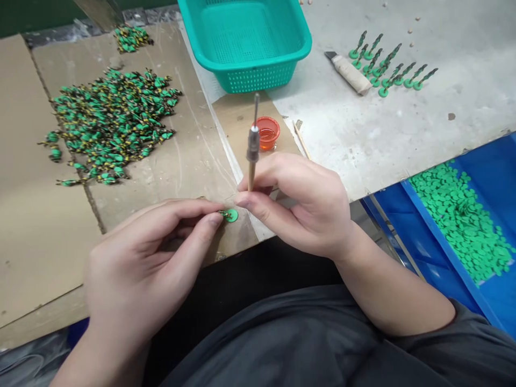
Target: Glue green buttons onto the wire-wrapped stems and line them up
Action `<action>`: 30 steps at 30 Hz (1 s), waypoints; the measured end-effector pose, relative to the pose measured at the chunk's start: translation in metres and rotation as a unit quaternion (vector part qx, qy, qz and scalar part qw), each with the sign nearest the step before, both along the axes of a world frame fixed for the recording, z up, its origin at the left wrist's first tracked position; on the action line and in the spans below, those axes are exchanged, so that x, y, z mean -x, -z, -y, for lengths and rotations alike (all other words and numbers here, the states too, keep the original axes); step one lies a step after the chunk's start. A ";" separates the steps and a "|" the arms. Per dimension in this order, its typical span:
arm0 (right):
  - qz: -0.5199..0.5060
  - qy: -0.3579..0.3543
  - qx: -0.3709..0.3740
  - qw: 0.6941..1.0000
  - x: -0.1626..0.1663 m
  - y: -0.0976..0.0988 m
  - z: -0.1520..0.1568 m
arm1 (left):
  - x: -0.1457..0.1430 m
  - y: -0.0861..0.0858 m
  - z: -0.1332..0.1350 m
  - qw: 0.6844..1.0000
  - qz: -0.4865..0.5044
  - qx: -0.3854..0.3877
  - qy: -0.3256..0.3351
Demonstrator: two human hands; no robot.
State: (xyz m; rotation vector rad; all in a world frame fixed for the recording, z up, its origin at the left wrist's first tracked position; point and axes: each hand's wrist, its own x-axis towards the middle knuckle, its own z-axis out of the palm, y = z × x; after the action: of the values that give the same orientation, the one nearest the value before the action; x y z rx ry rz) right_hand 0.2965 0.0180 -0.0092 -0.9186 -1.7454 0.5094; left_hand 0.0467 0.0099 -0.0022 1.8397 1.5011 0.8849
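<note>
Between the thumb and forefinger of my left hand (157,252) is a small painted figurine (223,213). A round green base (231,215) shows at its end, beyond my fingertips. My right hand (298,204) pinches a thin wooden-handled tool (252,145) with a dark collar and a metal needle tip, held upright with the tip away from me. Just beyond that hand stands a small red cup (267,133) with orange-tinted liquid in it. The two hands are close together over the table's near edge, and my left fingers hide most of the figurine.
A heap of green, yellow and dark figurines (116,123) lies on cardboard at the left. A green plastic basket (250,70) stands at the back. To the right are a wrapped blade (349,72), several figurines on bases (385,67) and a blue bin of green discs (463,220).
</note>
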 end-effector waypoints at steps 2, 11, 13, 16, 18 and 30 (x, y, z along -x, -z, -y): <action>-0.003 -0.002 0.005 1.000 0.000 0.000 0.000 | 0.000 0.000 0.000 1.000 -0.011 -0.007 0.004; -0.003 -0.019 0.011 1.000 0.000 -0.002 -0.001 | -0.004 -0.003 -0.002 0.995 -0.036 -0.078 0.059; 0.002 -0.020 0.012 1.000 -0.001 -0.002 -0.001 | -0.005 -0.004 -0.002 0.990 -0.049 -0.102 0.082; 0.018 -0.022 0.006 1.000 -0.001 -0.002 0.000 | -0.006 -0.006 -0.002 0.985 -0.067 -0.127 0.096; 0.023 -0.011 -0.003 1.000 0.000 -0.002 0.001 | -0.008 -0.006 -0.002 0.982 -0.071 -0.145 0.100; -0.034 -0.054 -0.001 0.998 0.013 -0.010 -0.014 | 0.001 0.004 0.000 0.996 -0.045 -0.072 0.022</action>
State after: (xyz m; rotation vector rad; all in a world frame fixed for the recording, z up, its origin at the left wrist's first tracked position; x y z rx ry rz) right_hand 0.2834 0.0318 0.0013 -0.7989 -1.7396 0.6025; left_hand 0.0460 0.0100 -0.0065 2.0342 1.4781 0.9215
